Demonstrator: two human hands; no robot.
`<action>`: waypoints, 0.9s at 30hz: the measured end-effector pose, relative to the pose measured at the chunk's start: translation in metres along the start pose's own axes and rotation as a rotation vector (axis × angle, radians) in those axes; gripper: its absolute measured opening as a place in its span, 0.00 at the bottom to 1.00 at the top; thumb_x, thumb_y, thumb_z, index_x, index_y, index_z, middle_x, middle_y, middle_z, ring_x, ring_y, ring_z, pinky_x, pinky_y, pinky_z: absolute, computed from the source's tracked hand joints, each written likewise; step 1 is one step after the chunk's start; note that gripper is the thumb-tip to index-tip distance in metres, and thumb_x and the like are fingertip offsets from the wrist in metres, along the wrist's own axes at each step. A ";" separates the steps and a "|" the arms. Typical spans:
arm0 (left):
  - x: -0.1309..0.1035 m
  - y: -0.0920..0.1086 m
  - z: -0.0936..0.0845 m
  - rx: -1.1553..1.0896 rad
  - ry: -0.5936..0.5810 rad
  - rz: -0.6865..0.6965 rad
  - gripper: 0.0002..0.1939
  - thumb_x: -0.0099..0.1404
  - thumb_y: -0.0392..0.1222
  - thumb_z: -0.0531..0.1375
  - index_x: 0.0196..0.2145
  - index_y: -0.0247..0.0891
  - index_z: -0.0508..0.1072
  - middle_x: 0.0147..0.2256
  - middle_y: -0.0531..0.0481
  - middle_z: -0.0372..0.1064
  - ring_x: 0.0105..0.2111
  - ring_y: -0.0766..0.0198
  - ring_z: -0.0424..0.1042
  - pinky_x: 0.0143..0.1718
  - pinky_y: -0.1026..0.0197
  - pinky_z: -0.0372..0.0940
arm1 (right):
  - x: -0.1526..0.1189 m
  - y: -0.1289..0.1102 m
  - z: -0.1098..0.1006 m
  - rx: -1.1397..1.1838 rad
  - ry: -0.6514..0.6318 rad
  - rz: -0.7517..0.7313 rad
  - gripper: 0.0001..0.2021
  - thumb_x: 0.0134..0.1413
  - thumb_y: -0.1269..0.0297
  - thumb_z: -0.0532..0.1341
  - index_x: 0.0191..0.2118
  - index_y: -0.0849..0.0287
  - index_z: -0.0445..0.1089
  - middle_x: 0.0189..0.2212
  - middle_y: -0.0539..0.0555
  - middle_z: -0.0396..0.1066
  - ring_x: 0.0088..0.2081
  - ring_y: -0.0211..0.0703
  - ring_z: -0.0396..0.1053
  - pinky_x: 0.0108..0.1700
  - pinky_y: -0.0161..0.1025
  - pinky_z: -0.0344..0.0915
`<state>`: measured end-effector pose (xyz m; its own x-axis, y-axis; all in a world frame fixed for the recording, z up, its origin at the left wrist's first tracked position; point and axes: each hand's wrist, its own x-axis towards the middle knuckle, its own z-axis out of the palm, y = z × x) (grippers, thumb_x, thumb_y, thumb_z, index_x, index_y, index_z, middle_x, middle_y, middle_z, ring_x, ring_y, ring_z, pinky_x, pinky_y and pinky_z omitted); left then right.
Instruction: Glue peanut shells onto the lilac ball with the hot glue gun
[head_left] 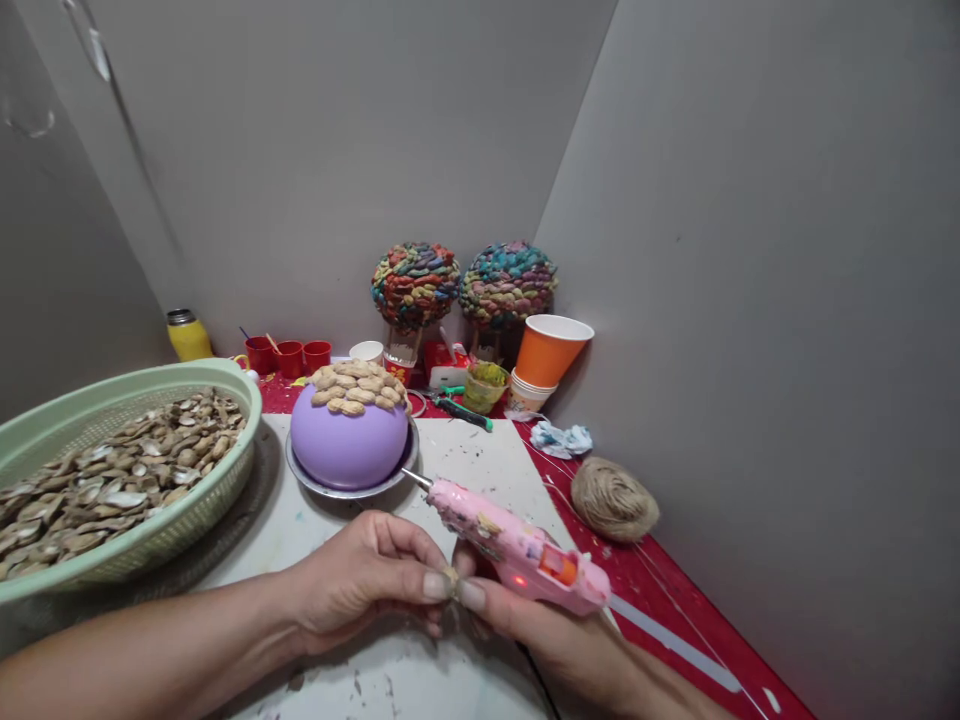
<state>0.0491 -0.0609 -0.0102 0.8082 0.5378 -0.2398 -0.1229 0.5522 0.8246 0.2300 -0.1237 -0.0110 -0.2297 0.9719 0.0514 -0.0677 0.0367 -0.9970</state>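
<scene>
My left hand (pixel 367 578) pinches a small peanut shell (pixel 451 580) between thumb and fingers, low in the middle. The thumb of my right hand (pixel 517 612) meets the same shell from the other side. A pink glue gun (pixel 517 540) with a glowing red light also rests in my right hand, its metal tip pointing up and left. Beyond the tip, a purple balloon (pixel 349 440) sits in a round metal dish (pixel 352 492). Peanut shells (pixel 358 385) cover the balloon's top.
A green basket (pixel 251 440) of shells stands at the left. Behind are red cups (pixel 290 358), two colourful shell-covered balls (pixel 416 285), an orange cup (pixel 547 350) and green-handled pliers (pixel 465 412). A twine ball (pixel 613 500) lies at the right near the grey wall.
</scene>
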 end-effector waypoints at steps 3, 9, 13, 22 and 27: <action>0.000 -0.001 0.000 0.024 -0.002 0.027 0.14 0.46 0.45 0.73 0.25 0.32 0.78 0.25 0.48 0.70 0.25 0.67 0.67 0.30 0.65 0.64 | -0.001 -0.003 0.002 -0.042 0.034 0.016 0.18 0.51 0.47 0.67 0.28 0.59 0.69 0.19 0.45 0.59 0.22 0.34 0.55 0.26 0.33 0.56; 0.001 -0.005 -0.001 0.053 0.045 0.112 0.13 0.49 0.43 0.72 0.27 0.32 0.77 0.25 0.47 0.73 0.25 0.67 0.69 0.31 0.64 0.62 | -0.004 0.003 0.003 -0.065 0.117 0.077 0.20 0.50 0.45 0.66 0.28 0.58 0.66 0.20 0.45 0.59 0.22 0.35 0.56 0.27 0.35 0.58; 0.000 -0.008 0.000 0.049 0.090 0.135 0.14 0.48 0.44 0.73 0.27 0.32 0.76 0.25 0.47 0.73 0.24 0.67 0.69 0.29 0.65 0.61 | -0.007 0.010 0.002 -0.087 0.158 0.093 0.20 0.49 0.45 0.66 0.29 0.58 0.66 0.20 0.46 0.61 0.23 0.36 0.57 0.28 0.36 0.58; -0.001 -0.007 0.003 0.148 0.199 0.150 0.16 0.47 0.46 0.73 0.25 0.32 0.74 0.24 0.49 0.72 0.24 0.69 0.66 0.29 0.65 0.60 | -0.001 -0.004 0.007 -0.052 0.158 0.080 0.18 0.47 0.48 0.69 0.27 0.59 0.67 0.19 0.45 0.60 0.22 0.34 0.54 0.25 0.34 0.54; -0.001 -0.006 0.006 0.154 0.334 0.240 0.16 0.46 0.46 0.74 0.25 0.33 0.75 0.22 0.52 0.70 0.23 0.70 0.64 0.27 0.66 0.58 | -0.003 -0.004 0.011 -0.079 0.251 0.042 0.16 0.48 0.50 0.68 0.27 0.59 0.68 0.18 0.45 0.59 0.21 0.34 0.53 0.23 0.34 0.53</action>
<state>0.0528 -0.0685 -0.0118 0.5335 0.8299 -0.1634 -0.1765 0.2982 0.9380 0.2205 -0.1295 -0.0069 0.0183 0.9998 0.0038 0.0155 0.0035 -0.9999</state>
